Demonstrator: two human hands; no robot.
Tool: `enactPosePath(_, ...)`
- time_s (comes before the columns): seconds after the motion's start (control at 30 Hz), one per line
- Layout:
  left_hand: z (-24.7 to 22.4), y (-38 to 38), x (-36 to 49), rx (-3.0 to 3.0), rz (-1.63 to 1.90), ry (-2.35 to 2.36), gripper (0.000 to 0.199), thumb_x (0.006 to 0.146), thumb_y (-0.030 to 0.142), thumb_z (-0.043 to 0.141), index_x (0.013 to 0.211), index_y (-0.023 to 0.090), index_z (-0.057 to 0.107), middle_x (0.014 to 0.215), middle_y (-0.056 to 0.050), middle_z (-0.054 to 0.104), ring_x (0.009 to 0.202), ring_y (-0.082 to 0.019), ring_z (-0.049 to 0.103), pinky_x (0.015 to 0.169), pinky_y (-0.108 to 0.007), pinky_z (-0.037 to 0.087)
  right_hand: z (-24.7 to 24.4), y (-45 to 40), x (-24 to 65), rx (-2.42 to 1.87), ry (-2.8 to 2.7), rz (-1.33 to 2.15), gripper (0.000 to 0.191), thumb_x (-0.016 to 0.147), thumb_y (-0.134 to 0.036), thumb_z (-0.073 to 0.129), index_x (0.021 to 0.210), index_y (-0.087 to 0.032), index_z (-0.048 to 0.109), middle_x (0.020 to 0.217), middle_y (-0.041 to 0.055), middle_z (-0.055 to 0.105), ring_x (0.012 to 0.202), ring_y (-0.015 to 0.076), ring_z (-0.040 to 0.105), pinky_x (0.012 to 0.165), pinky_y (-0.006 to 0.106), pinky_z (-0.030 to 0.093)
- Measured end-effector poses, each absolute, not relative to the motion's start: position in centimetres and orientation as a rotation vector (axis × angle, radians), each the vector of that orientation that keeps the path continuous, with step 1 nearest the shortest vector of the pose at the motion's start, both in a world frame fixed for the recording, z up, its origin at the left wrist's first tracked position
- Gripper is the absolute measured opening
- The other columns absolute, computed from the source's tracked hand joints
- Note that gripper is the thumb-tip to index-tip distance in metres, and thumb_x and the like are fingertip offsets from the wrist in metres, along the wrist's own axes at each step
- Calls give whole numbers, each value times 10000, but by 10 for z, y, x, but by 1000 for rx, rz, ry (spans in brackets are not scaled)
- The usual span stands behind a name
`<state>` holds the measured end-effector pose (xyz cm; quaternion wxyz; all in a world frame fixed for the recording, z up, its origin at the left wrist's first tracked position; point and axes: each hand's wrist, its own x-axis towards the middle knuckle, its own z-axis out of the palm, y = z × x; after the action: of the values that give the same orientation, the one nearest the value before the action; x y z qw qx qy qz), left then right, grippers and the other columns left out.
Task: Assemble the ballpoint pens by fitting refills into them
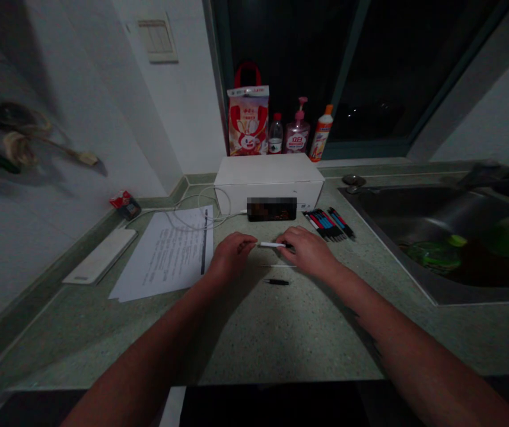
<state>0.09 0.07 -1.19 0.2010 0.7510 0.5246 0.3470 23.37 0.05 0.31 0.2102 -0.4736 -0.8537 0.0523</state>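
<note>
A white pen barrel (271,244) is held level by my right hand (303,249), whose fingers close round its dark right end. Just off the barrel's left tip is my left hand (232,254), its thumb and fingertips pressed together; anything between them is too small to make out. Below the hands a thin white rod (279,265) lies on the counter, and nearer to me is a short black pen part (277,282) with a narrow tip pointing left. Several pens (325,225) in black, red and blue lie side by side beyond my right hand.
A phone (271,211) with a cable leans on a white box (267,172). Printed sheets (165,252) and a white slab (101,256) lie left. Bottles and a bag (248,121) stand behind the box. At the right is a sink (419,207) holding green items.
</note>
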Motion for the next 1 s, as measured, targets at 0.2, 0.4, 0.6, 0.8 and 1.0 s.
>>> enactPosePath(0.2,-16,-2,3,2089,945,1420,159,905,236,598,940,207,750,909,-50,731,840,-202,654,823,-354,514,-1,-1,231,-1258,-2387,140,127,957,-243,589,988,-228,711,977,69,690,979,231,597,822,341,428)
enactPosePath(0.4,-15,-4,5,1980,967,1409,118,874,230,648,914,204,756,895,-49,751,823,-204,683,797,-347,538,1,-1,232,-1256,-2402,148,121,956,-241,596,999,-222,708,984,69,688,981,225,596,828,330,423)
enactPosePath(0.6,-14,-2,7,1795,999,1361,89,861,206,676,936,186,718,876,-35,758,833,-193,713,816,-338,558,6,-5,229,-1216,-2402,195,97,934,-206,604,983,-223,686,990,63,705,975,221,617,824,322,434)
enactPosePath(0.8,-18,-3,6,1968,1001,1318,269,839,195,712,1106,188,680,890,-38,718,787,-170,664,769,-321,543,2,-2,227,-1387,-2179,311,153,904,-218,578,1051,-195,616,908,59,709,760,194,638,698,302,427)
enactPosePath(1.0,-16,-9,11,2436,526,1247,57,854,185,696,891,183,739,904,-61,693,880,-214,628,810,-341,496,-2,0,228,-1427,-2002,259,259,910,-279,548,1150,-189,582,930,78,733,757,215,672,668,304,436)
